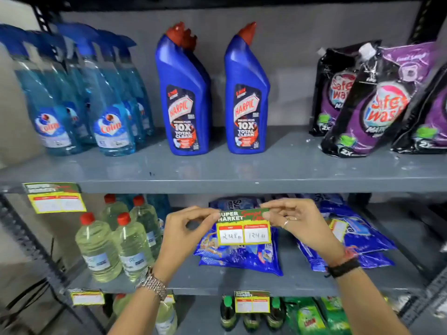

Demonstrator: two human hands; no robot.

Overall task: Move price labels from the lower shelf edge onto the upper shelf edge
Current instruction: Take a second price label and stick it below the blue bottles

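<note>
A price label with a green "SUPER MARKET" header and two white price boxes hangs in the air below the upper shelf edge. My left hand pinches its top left corner and my right hand pinches its top right corner. Another label hangs on the upper shelf edge at the far left. On the lower shelf edge sit two more labels, one at the left and one in the middle. A further label lies on the blue packets at the right.
Blue spray bottles, two blue Harpic bottles and purple pouches stand on the upper shelf. Clear bottles with red caps and blue packets fill the middle shelf. Green packets sit below.
</note>
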